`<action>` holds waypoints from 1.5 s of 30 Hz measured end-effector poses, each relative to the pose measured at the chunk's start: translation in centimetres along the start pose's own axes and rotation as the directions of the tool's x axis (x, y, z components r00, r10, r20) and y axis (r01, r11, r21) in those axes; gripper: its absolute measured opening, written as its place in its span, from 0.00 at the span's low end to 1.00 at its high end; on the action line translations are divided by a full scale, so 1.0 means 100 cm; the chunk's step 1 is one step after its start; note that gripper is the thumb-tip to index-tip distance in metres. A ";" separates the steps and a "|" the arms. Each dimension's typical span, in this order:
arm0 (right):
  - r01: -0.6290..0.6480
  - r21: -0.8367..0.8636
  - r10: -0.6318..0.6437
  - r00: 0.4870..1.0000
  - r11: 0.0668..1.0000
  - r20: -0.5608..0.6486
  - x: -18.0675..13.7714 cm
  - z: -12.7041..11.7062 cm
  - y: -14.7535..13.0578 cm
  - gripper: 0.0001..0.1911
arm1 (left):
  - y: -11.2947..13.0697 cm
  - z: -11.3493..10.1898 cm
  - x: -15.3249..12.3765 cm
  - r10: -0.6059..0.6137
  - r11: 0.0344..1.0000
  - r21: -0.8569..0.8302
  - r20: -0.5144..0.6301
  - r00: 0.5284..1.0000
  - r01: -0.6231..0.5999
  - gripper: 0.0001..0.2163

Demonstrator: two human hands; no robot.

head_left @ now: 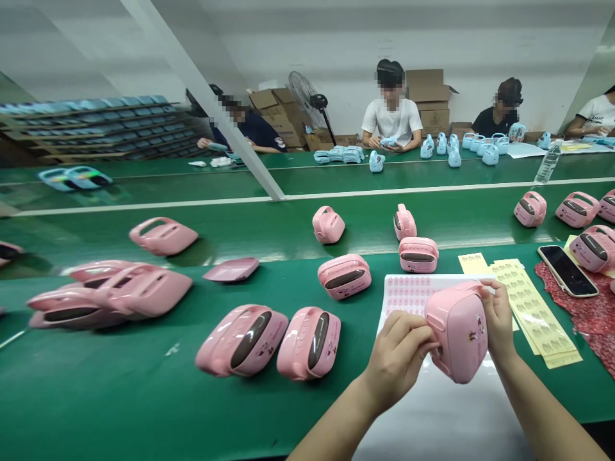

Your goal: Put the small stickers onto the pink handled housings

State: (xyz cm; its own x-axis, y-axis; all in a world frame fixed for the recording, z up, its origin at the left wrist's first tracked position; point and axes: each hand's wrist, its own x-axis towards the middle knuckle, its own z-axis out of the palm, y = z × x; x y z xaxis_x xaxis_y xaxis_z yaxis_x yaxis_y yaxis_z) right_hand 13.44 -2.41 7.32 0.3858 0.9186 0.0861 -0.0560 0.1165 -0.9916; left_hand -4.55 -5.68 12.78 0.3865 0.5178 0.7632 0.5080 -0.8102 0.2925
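Above a white sheet [408,416] I hold up a pink plastic housing [459,330] with a loop handle and a small printed cartoon figure. My right hand [497,317] grips its far right edge, with some fingers hidden behind it. At its left side my left hand [401,349] is closed in a pinch against the housing; whether a small sticker is between those fingertips cannot be made out. Under the housing, a sticker sheet [408,293] with rows of small pink labels lies at the white sheet's top.
Two pink housings [310,342] lie left of my hands, with a blurred pile [115,291] farther left. Yellow sticker sheets [548,320], a phone [567,271] and red bubble wrap [589,320] are at right. Across the green bench, several people work among blue housings [490,153].
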 end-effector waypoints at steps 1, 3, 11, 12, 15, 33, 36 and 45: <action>-0.002 0.007 0.002 1.000 1.000 0.007 0.000 0.000 -0.001 0.21 | 0.000 0.001 0.000 0.022 1.000 0.019 -0.008 1.000 -0.021 0.05; -0.002 0.019 0.002 1.000 1.000 0.024 -0.002 0.001 -0.004 0.21 | 0.001 0.002 -0.001 0.066 0.996 0.057 -0.025 0.998 -0.064 0.05; -0.102 0.086 0.096 0.993 0.991 0.070 -0.006 0.008 -0.003 0.22 | -0.005 0.012 -0.004 0.277 0.948 0.212 -0.172 0.945 -0.239 0.07; -0.120 0.095 0.113 0.991 0.988 0.072 -0.006 0.009 -0.002 0.23 | -0.005 0.013 -0.004 0.291 0.944 0.213 -0.186 0.938 -0.251 0.07; -0.135 0.109 0.129 0.990 0.985 0.061 -0.005 0.008 -0.001 0.24 | -0.007 0.014 -0.005 0.200 0.978 0.107 -0.202 0.959 -0.181 0.05; -0.045 0.036 0.045 0.999 0.998 0.000 -0.003 0.001 -0.006 0.24 | 0.000 -0.002 0.003 -0.083 0.988 -0.126 0.057 0.995 0.089 0.03; -0.062 0.052 0.060 0.998 0.997 0.034 -0.005 0.002 -0.008 0.24 | 0.002 -0.001 0.002 0.002 0.999 -0.045 0.033 0.999 0.000 0.04; -0.189 0.107 0.179 0.979 0.976 0.095 -0.008 0.012 0.002 0.23 | -0.008 0.012 -0.007 0.350 0.916 0.276 -0.189 0.918 -0.292 0.06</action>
State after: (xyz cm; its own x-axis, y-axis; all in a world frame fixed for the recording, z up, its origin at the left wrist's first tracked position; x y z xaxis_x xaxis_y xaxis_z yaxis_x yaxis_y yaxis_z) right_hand 11.99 -2.69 7.14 0.2803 0.9562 -0.0838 -0.2257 -0.0192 -0.9740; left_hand -4.28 -5.01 11.29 0.3870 0.1398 0.9114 0.5647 -0.8173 -0.1144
